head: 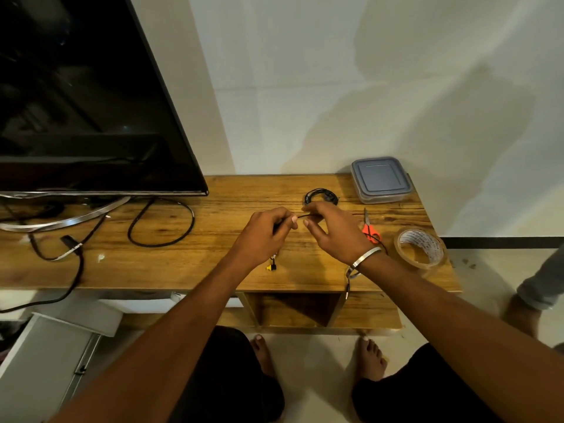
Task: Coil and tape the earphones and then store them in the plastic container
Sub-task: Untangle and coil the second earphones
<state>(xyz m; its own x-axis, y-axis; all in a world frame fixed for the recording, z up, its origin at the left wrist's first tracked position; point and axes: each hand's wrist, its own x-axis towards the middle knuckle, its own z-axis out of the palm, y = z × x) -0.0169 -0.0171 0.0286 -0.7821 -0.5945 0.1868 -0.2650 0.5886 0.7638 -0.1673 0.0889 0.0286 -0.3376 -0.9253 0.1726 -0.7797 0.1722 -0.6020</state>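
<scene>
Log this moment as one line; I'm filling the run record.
stage: coiling | left hand: pinches earphone cable | right hand: holds cable | plastic container: lid on | tape roll: untouched

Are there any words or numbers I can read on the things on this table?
Inside of the clear brown tape roll: dark print on its white core, too small and blurred to read.
Grey-lidded plastic container, orange-handled scissors, black television screen: no readable text.

We see a black earphone cord, a black coiled cable, and a yellow tip. The scissors have orange handles, the container a grey-blue lid, the tape roll clear brownish with printed white core. Our table shows streaked wood grain.
</scene>
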